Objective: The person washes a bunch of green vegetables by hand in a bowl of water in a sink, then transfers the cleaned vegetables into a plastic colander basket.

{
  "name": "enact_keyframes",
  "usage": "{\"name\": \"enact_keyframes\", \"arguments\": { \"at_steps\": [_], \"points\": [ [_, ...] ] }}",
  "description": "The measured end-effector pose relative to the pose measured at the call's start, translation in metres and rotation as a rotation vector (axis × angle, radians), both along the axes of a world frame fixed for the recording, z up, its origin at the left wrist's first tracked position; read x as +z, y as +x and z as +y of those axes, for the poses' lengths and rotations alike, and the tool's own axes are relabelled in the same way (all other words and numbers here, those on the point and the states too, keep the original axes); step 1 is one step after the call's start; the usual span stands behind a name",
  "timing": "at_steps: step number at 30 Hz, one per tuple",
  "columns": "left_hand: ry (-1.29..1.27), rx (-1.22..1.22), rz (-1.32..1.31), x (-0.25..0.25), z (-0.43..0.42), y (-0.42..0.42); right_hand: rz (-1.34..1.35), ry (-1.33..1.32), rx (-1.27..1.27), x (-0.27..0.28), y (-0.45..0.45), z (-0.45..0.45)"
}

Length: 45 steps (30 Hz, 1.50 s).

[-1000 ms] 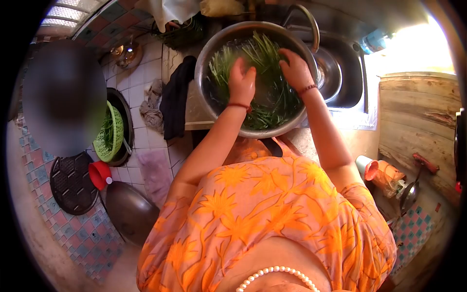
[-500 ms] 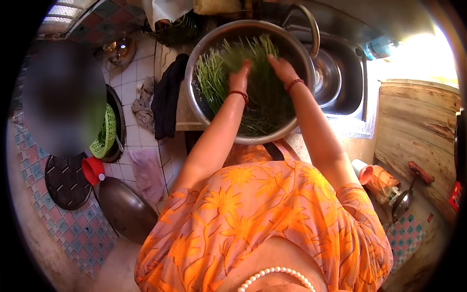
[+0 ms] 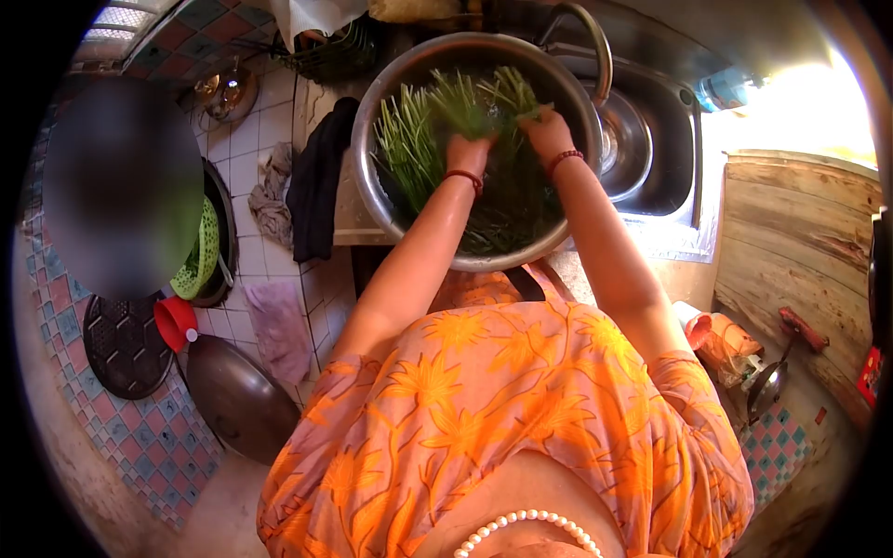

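Observation:
A large steel basin (image 3: 370, 172) of water holds long, thin green stalks (image 3: 409, 139), some upright along its left side and darker leaves sunk in the water. Inside the basin, my left hand (image 3: 473, 151) is closed around a bunch of these greens, whose pale ends fan out above it, blurred by motion. To its right, my right hand (image 3: 549, 132) grips more stalks, and green ends show at its fingertips. Some of the fingers are hidden by the greens and the water.
A curved faucet (image 3: 605, 56) arches beside the basin, over a sink (image 3: 677, 139) with a steel bowl (image 3: 633, 149). Dark cloth (image 3: 321, 186) hangs over the counter edge at left. A wok (image 3: 237, 400), red cup (image 3: 174, 324) and green strainer (image 3: 200, 256) lie further left.
My left hand has moved slightly right and down with its bunch of greens. My right hand has shifted slightly, and its fingers have closed on stalks. The basin has shifted slightly upward in view.

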State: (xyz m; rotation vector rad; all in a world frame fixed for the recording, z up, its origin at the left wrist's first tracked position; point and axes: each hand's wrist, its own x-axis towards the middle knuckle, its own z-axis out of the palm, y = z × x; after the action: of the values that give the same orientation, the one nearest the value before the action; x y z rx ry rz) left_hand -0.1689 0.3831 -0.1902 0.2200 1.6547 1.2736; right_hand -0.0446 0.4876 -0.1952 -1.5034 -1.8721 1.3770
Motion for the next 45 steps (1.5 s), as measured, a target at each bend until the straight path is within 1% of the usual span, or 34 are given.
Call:
{"name": "enact_keyframes", "arguments": {
  "at_steps": [1, 2, 3, 5, 6, 7, 9, 10, 13, 14, 16, 17, 18, 20, 21, 22, 23, 24, 25, 27, 28, 30, 31, 32, 35, 36, 39, 40, 42, 43, 45],
  "points": [
    [-0.07, 0.023, -0.035, -0.005, -0.001, -0.002, 0.055, -0.016, -0.086, 0.003, 0.001, -0.002],
    [-0.041, 0.08, -0.041, -0.009, -0.003, -0.003, 0.004, 0.034, -0.067, -0.006, 0.006, 0.006],
    [-0.011, 0.137, -0.046, -0.013, -0.005, -0.004, 0.059, 0.044, -0.076, -0.009, 0.008, 0.006],
    [0.025, 0.216, -0.085, -0.015, -0.008, -0.004, 0.17, 0.065, -0.094, 0.01, 0.008, -0.002],
    [0.034, 0.236, -0.118, -0.014, -0.008, -0.003, 0.142, 0.119, 0.02, 0.024, 0.008, -0.011],
    [0.043, 0.256, -0.152, -0.007, -0.007, -0.002, 0.18, 0.063, 0.126, 0.029, 0.007, -0.021],
    [0.193, 0.241, -0.261, 0.008, -0.011, 0.005, 0.255, -0.048, 0.338, 0.034, 0.007, -0.033],
    [0.266, 0.234, -0.315, 0.016, -0.013, 0.007, 0.24, -0.03, 0.281, 0.032, 0.009, -0.029],
    [0.054, 0.09, 0.144, 0.012, -0.016, 0.007, 0.198, 0.022, 0.116, 0.018, 0.015, -0.002],
    [-0.02, 0.131, 0.141, -0.013, -0.013, 0.004, 0.096, 0.115, -0.033, 0.017, 0.012, -0.001],
    [0.072, 0.139, -0.109, -0.065, -0.011, -0.008, 0.178, -0.115, 0.016, 0.017, 0.0, -0.005],
    [0.116, 0.143, -0.235, -0.068, -0.012, -0.009, 0.218, -0.231, 0.041, 0.016, -0.003, -0.006],
    [0.078, 0.12, -0.209, -0.072, -0.011, -0.009, 0.151, -0.259, 0.121, 0.01, -0.002, -0.005],
    [0.004, 0.077, -0.153, -0.049, -0.009, -0.009, 0.018, -0.312, 0.284, -0.007, -0.003, 0.0],
    [0.058, 0.129, -0.192, -0.036, -0.01, -0.008, -0.048, -0.336, 0.366, -0.014, -0.003, 0.003],
    [0.112, 0.181, -0.232, -0.019, -0.012, -0.004, 0.022, -0.322, 0.325, 0.001, -0.002, 0.001],
    [0.163, 0.234, -0.272, -0.012, -0.015, -0.001, 0.092, -0.31, 0.283, 0.03, 0.002, -0.005],
    [0.154, 0.287, -0.272, -0.021, -0.017, -0.002, 0.161, -0.298, 0.24, 0.047, 0.003, -0.008],
    [0.147, 0.34, -0.271, -0.04, -0.019, -0.004, 0.163, -0.206, 0.257, 0.047, 0.007, -0.005],
    [0.167, 0.405, -0.301, -0.056, -0.022, -0.008, 0.167, -0.019, 0.291, 0.047, 0.022, 0.007],
    [0.194, 0.417, -0.332, -0.054, -0.023, -0.01, 0.072, 0.102, 0.287, 0.047, 0.023, 0.008],
    [0.16, 0.347, -0.286, -0.049, -0.023, -0.009, -0.172, 0.242, 0.336, 0.047, 0.021, 0.007],
    [0.098, 0.265, -0.209, -0.029, -0.024, -0.005, -0.295, 0.312, 0.358, 0.049, 0.018, 0.003],
    [0.035, 0.184, -0.131, -0.014, -0.023, -0.001, -0.263, 0.403, 0.288, 0.047, 0.013, -0.009],
    [-0.122, -0.001, 0.329, 0.0, -0.014, 0.005, -0.661, 0.631, 0.484, 0.056, -0.006, -0.05],
    [-0.149, 0.028, 0.393, -0.02, -0.01, 0.006, -0.585, 0.621, 0.558, 0.043, -0.008, -0.055],
    [-0.065, 0.072, 0.301, -0.025, -0.009, 0.008, -0.694, 0.723, 0.479, 0.007, -0.007, -0.037],
    [-0.058, 0.113, 0.317, -0.032, -0.01, 0.008, -0.658, 0.652, 0.416, 0.004, -0.009, -0.038],
    [-0.03, 0.195, 0.352, -0.05, -0.002, 0.007, -0.673, 0.646, 0.485, 0.012, -0.018, -0.049],
    [-0.023, 0.204, 0.308, -0.052, 0.0, 0.007, -0.683, 0.639, 0.525, 0.014, -0.019, -0.054],
    [-0.012, 0.22, 0.221, -0.055, -0.001, 0.006, -0.687, 0.636, 0.514, 0.004, -0.01, -0.047]
  ]
}}
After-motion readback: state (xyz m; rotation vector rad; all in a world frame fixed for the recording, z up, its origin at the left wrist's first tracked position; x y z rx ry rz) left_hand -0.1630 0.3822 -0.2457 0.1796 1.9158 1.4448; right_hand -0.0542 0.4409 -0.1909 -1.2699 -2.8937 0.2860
